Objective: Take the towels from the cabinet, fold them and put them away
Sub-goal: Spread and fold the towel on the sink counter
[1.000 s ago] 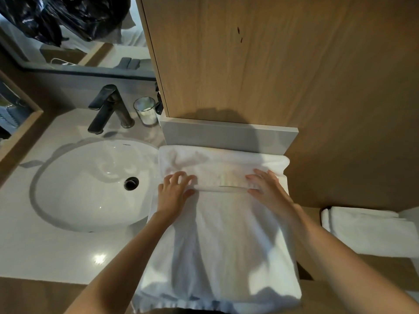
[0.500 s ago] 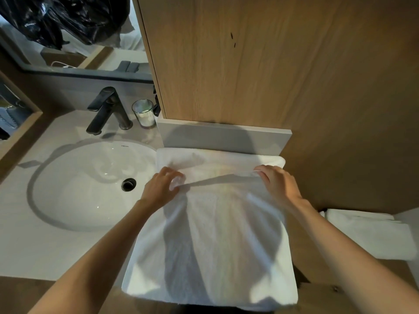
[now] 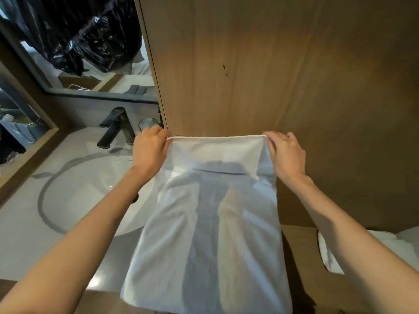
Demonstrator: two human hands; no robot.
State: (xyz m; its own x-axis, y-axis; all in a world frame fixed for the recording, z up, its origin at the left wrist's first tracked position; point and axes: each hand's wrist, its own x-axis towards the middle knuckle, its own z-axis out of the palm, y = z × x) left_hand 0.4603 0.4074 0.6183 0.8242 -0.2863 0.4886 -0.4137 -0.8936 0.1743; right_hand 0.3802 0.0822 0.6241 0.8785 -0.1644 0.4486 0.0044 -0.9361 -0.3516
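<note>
A white towel [image 3: 210,234] lies lengthwise over the counter's right end, its near part draped toward me. Its far edge is lifted and stretched taut in the air. My left hand [image 3: 149,148] pinches the far left corner and my right hand [image 3: 285,152] pinches the far right corner. A second white towel [image 3: 328,257], folded, lies on the wooden surface at the lower right, mostly hidden behind my right forearm.
A tall wooden cabinet panel [image 3: 260,64] rises right behind the lifted edge. To the left are a white sink basin [image 3: 79,189], a dark faucet [image 3: 118,125] and a glass [image 3: 147,123]. A mirror [image 3: 79,53] spans the upper left.
Both hands went from lying on the towel's fold to pinching its far corners. They have raised that edge off the counter toward the cabinet.
</note>
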